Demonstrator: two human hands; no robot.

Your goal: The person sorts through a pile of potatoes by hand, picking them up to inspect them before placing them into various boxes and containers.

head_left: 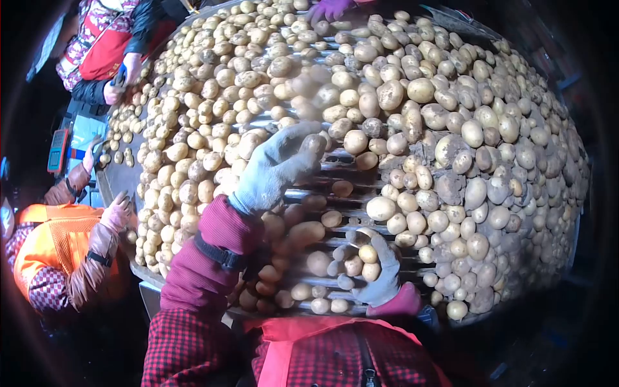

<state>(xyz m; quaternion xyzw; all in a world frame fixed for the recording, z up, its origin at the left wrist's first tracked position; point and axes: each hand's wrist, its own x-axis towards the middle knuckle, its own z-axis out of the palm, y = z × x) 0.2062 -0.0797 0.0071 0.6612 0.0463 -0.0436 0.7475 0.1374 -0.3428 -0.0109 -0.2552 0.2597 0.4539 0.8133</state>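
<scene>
My left hand, in a pale grey-blue glove, reaches over metal rollers amid the potatoes. Its fingers are partly bent and spread, with no potato visible in them. My right hand, gloved in the same colour, curls around several small potatoes low over the rollers near my body. Loose potatoes lie on the rollers between my arms. Paler, cleaner-looking potatoes are heaped to the left; dustier ones with soil clods cover the right side.
At left, one person in an orange vest has gloved hands at the table edge. Another person in a red garment stands at upper left. A purple glove shows at the far edge. A red-framed device sits beyond the left edge.
</scene>
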